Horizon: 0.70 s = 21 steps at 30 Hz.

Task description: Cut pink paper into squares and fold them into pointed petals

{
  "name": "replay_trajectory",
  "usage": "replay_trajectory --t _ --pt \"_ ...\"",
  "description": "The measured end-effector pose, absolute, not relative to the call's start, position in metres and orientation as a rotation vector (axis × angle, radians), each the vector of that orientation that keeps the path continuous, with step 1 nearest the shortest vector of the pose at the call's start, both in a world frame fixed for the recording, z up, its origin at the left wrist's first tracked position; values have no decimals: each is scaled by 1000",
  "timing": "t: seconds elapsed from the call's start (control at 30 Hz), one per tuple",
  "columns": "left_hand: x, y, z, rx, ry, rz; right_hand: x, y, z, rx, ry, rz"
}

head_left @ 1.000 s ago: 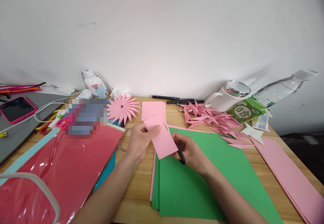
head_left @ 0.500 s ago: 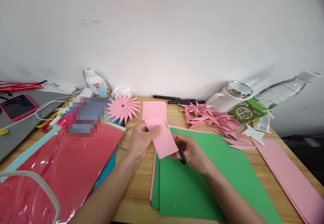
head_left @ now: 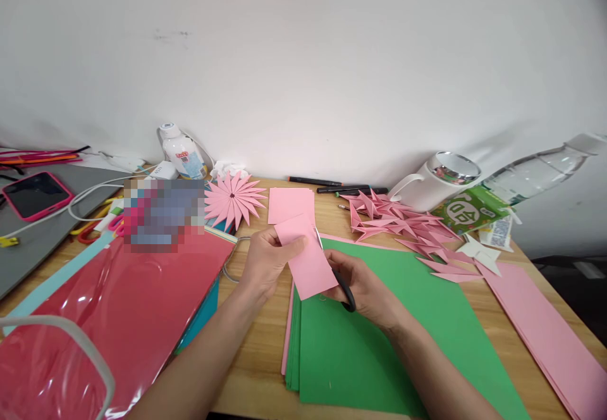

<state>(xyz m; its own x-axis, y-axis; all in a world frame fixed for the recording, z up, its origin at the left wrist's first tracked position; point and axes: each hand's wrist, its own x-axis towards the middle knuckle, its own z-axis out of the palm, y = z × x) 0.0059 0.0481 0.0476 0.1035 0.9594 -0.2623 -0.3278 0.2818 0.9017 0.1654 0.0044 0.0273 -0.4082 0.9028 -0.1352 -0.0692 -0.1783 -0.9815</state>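
My left hand [head_left: 265,263] pinches the upper end of a pink paper strip [head_left: 310,262], held tilted above the desk. My right hand [head_left: 363,284] is closed round black-handled scissors [head_left: 345,288], whose blade tip shows at the strip's right edge. Both hands hover over a stack of green paper sheets [head_left: 389,338]. Just beyond the strip, a small pile of pink paper rectangles [head_left: 290,203] lies flat on the desk.
A pink paper flower [head_left: 233,198], a glue bottle [head_left: 181,152] and markers [head_left: 351,188] sit at the back. Folded pink petals [head_left: 393,221], a white mug [head_left: 434,179], a water bottle [head_left: 540,170] and pink sheets [head_left: 545,331] lie right. A red plastic bag [head_left: 114,319] and phone [head_left: 34,193] lie left.
The view has drifted slightly; the hands, strip and scissors keep nearly the same pose, with the scissors a touch lower along the strip's right edge.
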Motion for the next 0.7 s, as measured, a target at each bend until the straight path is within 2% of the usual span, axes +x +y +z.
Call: replay_trajectory --t 0.7 --pt "5 48 46 756 1015 1096 165 3 23 -1104 -1355 1582"
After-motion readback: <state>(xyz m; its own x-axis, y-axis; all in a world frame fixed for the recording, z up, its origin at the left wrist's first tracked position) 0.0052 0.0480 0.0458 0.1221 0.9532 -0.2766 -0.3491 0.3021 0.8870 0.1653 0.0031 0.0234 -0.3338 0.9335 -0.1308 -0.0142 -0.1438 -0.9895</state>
